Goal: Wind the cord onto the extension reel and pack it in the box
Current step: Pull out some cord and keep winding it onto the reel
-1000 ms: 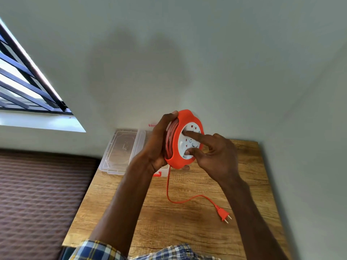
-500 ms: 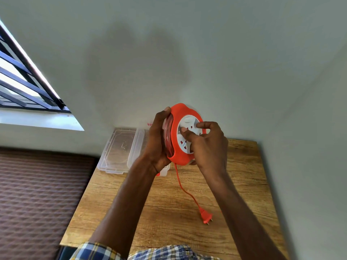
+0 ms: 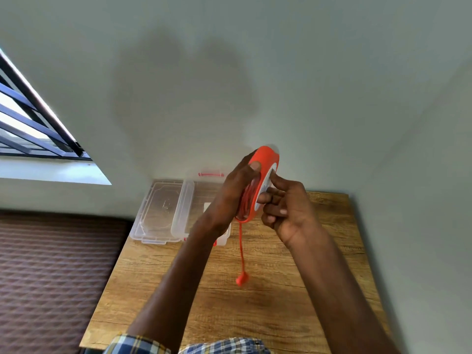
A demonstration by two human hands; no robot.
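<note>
A round orange plastic extension reel with a white socket face is held up on edge above the far part of the wooden bench, nearly edge-on to the camera. The left hand is wrapped around its back, the thumb pressed on the orange rim near the top and the other fingers hidden behind the reel; the grip is closed on the reel. The right hand is at the white face, its fingers curled and touching that face, the forefinger laid along it; whether it grips anything there cannot be told.

Coils of orange cord sit in the groove between the reel's two flanges. One straight length of the cord hangs down from the bottom of the reel, ending in a blurred orange plug that hangs over the middle of the bench; whether it touches the wood cannot be told.

A clear plastic storage box with red clips stands open at the far left corner of the bench, mostly hidden behind the left wrist, and its clear lid lies flat just beside it, overhanging the left edge. A checked shirt shows at the near edge
</note>
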